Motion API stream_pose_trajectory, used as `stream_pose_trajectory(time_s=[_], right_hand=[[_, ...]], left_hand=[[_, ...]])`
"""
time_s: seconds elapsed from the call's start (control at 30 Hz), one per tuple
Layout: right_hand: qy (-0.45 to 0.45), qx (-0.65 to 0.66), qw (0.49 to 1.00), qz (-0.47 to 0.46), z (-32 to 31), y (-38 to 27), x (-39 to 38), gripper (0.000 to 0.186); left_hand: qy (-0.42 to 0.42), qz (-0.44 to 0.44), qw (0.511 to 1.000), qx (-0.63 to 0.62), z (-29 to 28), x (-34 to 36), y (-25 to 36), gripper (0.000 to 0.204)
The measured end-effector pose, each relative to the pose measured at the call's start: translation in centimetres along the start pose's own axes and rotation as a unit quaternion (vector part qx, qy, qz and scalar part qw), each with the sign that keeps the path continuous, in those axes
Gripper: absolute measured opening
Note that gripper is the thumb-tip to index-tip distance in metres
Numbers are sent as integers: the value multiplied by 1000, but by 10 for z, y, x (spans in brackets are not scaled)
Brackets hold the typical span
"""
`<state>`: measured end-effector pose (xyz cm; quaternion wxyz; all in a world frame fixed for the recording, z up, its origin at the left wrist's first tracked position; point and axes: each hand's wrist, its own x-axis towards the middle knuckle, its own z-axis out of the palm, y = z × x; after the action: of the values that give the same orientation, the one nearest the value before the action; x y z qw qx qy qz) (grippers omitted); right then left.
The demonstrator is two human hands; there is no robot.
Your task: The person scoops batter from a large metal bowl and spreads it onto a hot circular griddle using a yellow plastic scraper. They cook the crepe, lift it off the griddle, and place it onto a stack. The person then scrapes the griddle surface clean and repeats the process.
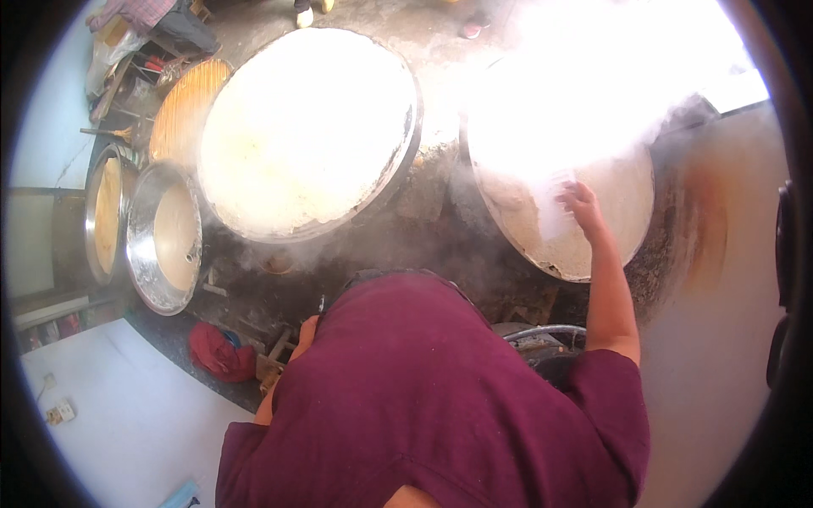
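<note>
My right hand (579, 205) reaches out over a large round vat (622, 212) of pale liquid at the right. Its fingers are bent round a whitish, flat-looking thing (552, 213), blurred by steam, so its kind is unclear. My left hand (306, 334) is low beside my maroon shirt, partly hidden by my body. A thin light tip shows just past its fingers; whether the hand grips it I cannot tell. Thick white steam (584, 76) covers the far part of the right vat.
Another big round vat (296, 144) with a bright pale surface stands ahead, left of centre. Two metal basins (142, 271) sit further left, near a slatted round wooden lid (182, 102). A red cloth (218, 351) lies low left. Other people's feet (305, 17) show at the far edge.
</note>
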<state>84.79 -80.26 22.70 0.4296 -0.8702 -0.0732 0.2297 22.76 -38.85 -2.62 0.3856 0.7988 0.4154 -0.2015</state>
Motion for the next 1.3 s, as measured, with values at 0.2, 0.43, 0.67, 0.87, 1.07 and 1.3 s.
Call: stream_pose_trajectory(time_s=[0.2,0.43,0.67,0.87,1.07,1.3], right_hand=[[35,266,957,111,61,41,-11,27],[-310,290,905,18,284,-172,-26,23],[-405,168,876,-201,495,-477,-122,24],[-406,375,819,-155,542,-530,-150,17],[-343,374,859,-62,484,-431,-96,28],[-225,477,850,-12,364,-261,-32,17]], left_hand=[[47,59,997,27,-17,-8,-8,30],[41,-78,983,-160,-55,-66,19,32],[111,-127,955,-244,-44,-110,-35,35],[108,-179,926,-313,-8,-132,-79,35],[176,-106,772,-602,-107,-149,-24,29],[274,305,830,-379,-354,-158,153,29]])
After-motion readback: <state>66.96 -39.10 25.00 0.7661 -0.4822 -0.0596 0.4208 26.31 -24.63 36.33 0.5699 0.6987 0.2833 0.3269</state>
